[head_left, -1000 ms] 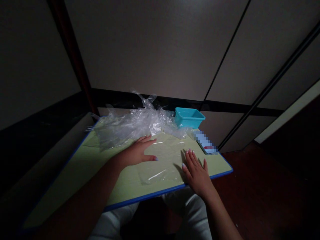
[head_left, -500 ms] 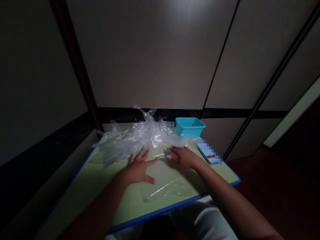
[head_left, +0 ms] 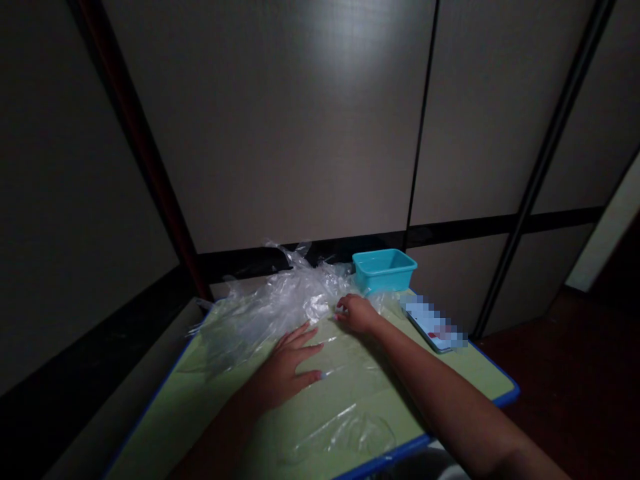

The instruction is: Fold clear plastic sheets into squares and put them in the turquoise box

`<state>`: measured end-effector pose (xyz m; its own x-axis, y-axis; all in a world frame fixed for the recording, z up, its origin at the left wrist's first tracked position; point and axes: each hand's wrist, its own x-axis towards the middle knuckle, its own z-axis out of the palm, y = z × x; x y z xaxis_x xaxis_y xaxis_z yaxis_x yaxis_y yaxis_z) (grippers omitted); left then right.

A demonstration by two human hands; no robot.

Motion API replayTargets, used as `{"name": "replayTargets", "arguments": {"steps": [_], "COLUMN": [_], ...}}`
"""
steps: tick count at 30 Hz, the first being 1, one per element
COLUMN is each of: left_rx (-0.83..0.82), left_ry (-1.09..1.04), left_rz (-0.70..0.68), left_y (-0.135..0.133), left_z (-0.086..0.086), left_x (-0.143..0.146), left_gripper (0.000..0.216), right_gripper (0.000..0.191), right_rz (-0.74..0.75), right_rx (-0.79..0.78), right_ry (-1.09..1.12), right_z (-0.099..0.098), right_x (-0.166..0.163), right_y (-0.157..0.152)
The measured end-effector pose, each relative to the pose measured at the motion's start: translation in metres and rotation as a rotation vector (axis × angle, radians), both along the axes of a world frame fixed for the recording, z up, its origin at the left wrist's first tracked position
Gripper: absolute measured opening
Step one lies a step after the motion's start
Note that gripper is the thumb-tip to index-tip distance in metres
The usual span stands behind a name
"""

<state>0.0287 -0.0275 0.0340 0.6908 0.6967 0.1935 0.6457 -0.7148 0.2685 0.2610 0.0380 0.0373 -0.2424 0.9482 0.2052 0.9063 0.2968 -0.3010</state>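
A clear plastic bag [head_left: 350, 427] lies spread on the light green tabletop, wrinkled towards the near edge. My left hand [head_left: 293, 363] rests over its left part, fingers stretched and apart, holding nothing. Near the far end of that bag is my right hand [head_left: 357, 313], its fingers bent and the thumb a little apart from them; nothing shows between them. Just beyond both hands sits a crumpled heap of clear plastic bags [head_left: 280, 307], spreading over the far left of the table.
A turquoise plastic basket [head_left: 385, 273] stands at the table's far right corner. In front of it lies a phone [head_left: 433, 327], its screen partly blurred. The table [head_left: 475, 373] has a blue edge; wardrobe panels [head_left: 300, 133] rise right behind it.
My right hand has moved to the far end of the flat bag, its fingers more bent. The left hand stays spread on the bag. The camera view has shifted and tilted slightly.
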Motion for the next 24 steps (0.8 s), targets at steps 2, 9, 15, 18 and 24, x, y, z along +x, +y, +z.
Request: {"name": "replayTargets", "arguments": {"steps": [2, 9, 15, 18, 24], "left_rx": [0.026, 0.085, 0.011, 0.025, 0.126], "left_ry": [-0.013, -0.018, 0.177, 0.218, 0.170], "left_rz": [0.015, 0.131, 0.135, 0.081, 0.076], "left_y": [0.002, 0.003, 0.004, 0.007, 0.015], "left_z": [-0.006, -0.009, 0.007, 0.011, -0.001], "left_x": [0.002, 0.005, 0.007, 0.003, -0.010], "left_gripper": [0.047, 0.042, 0.055, 0.053, 0.052], "right_gripper": [0.035, 0.030, 0.030, 0.027, 0.021], "right_rz": [0.001, 0.064, 0.069, 0.062, 0.079], "right_rx": [-0.004, -0.013, -0.007, -0.006, 0.005], "right_ry": [-0.001, 0.073, 0.156, 0.173, 0.205], "right_z": [-0.002, -0.006, -0.008, -0.009, -0.006], "right_x": [-0.001, -0.006, -0.006, -0.007, -0.008], "right_y": [0.000, -0.001, 0.003, 0.006, 0.005]}}
